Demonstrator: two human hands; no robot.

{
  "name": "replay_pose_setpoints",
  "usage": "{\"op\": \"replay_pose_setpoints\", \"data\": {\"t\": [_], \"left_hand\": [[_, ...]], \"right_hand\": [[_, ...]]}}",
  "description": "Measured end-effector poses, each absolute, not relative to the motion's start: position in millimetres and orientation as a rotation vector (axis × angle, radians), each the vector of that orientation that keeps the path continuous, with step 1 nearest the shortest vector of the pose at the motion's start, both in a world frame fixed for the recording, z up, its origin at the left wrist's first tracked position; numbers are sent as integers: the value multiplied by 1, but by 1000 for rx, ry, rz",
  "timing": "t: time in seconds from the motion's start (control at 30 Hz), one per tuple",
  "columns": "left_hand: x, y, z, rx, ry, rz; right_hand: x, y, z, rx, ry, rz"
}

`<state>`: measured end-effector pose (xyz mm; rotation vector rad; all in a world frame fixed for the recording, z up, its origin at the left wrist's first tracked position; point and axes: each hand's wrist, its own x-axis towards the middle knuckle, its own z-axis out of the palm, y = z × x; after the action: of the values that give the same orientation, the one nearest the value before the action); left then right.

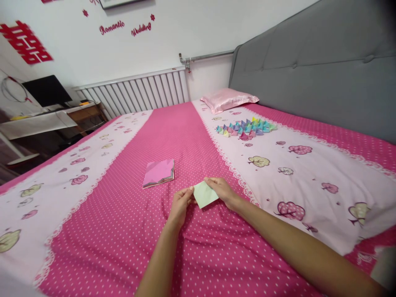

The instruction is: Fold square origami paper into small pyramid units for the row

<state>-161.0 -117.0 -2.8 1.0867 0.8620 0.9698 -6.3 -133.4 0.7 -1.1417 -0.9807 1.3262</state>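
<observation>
A pale green sheet of paper [206,195] is held between my two hands, a little above the pink dotted bedspread. My left hand [181,201] pinches its left corner between thumb and fingers. At the upper right edge, my right hand [221,190] grips it, the thumb lying on top. Fingers behind the paper are hidden. To the left of my hands lies a stack of coloured paper [159,172], with a pink sheet uppermost and slightly wavy edges. Farther off on the right stand several small folded paper pieces [247,127] in many colours, set close together.
A pink satin pillow [229,100] lies near the grey padded headboard [321,62]. Along the far wall runs a white radiator [136,91] with a pipe. At the left, a desk [40,118] carries a black monitor [47,91]. The bedspread [123,231] has soft wrinkles.
</observation>
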Motion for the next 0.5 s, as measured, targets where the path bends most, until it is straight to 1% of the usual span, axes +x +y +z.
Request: {"op": "replay_pose_setpoints", "data": {"t": [0.13,0.2,0.27,0.37,0.43,0.5], "left_hand": [[-160,-114,-4,1035,888,1062],[-160,-113,-5,987,919,1151],[-161,-112,-3,961,967,1175],[-163,-115,3,980,962,951],[-164,-118,8,946,853,769],[-164,-120,13,838,723,726]], "right_hand": [[-2,-131,3,-1102,-1041,1165],[2,-130,6,-1061,-1113,1000],[6,-130,10,-1053,-1202,760],[8,-133,11,-1110,-1321,422],[5,-136,10,-1112,-1440,285],[0,-138,6,-1067,-1625,180]]}}
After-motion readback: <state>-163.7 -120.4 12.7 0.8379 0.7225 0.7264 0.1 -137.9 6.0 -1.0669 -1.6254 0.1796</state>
